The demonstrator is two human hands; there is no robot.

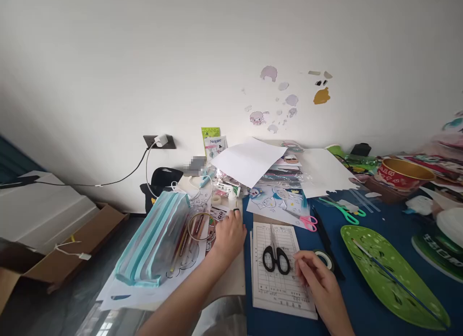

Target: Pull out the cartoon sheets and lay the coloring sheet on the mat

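My left hand (229, 235) reaches over the left part of the table, its fingers closed around the lower part of a small white bottle (232, 198). My right hand (318, 278) rests at the right edge of a printed form sheet (282, 295). Its fingers are loosely bent, with nothing seen in them. Black-handled scissors (276, 260) lie on the sheet, just left of that hand. Beside its knuckles is a roll of tape (324, 260), partly hidden. A round hoop (201, 226) and a clear pencil case with turquoise edges (154, 239) lie left of my left hand.
On the right are a green tray (390, 273) with a paintbrush (398, 280), green scissors (343, 210) and a red bowl (403, 174). Pink scissors (308, 222) lie on a drawing. White paper (249, 160) covers packets near the wall. A cardboard box (77, 244) stands at left.
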